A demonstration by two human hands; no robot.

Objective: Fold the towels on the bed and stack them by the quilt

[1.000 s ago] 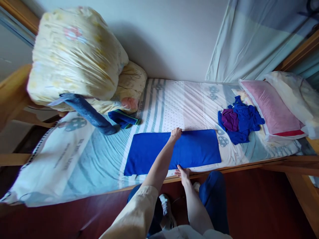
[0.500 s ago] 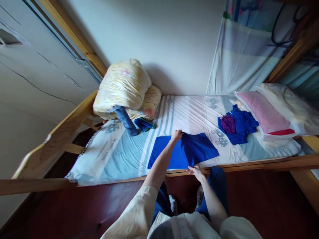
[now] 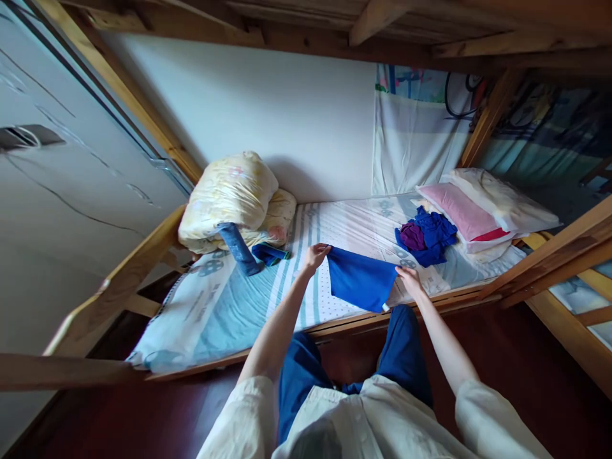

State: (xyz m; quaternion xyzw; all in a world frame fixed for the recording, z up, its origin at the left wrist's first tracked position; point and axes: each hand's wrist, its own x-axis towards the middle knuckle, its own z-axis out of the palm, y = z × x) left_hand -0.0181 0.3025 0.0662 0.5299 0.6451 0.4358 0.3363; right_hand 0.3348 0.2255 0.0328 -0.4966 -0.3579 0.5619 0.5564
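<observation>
A folded blue cloth (image 3: 361,282) hangs just above the mattress (image 3: 335,233), stretched between both my hands. My left hand (image 3: 315,256) pinches its upper left corner. My right hand (image 3: 408,280) grips its right corner. The cloth droops toward the wooden bed rail (image 3: 344,325) in front of me. My legs in blue trousers stand right against that rail.
A yellow bundled quilt (image 3: 229,197) lies at the left end of the bed, with rolled jeans (image 3: 236,247) and a small dark folded item (image 3: 270,254) beside it. A heap of blue and purple clothes (image 3: 425,236) and a pink pillow (image 3: 459,210) lie at the right. An upper bunk is overhead.
The blue cloth lay flat and long on the mattress; both hands folded it in half and lifted it. The camera has pulled back and up.
</observation>
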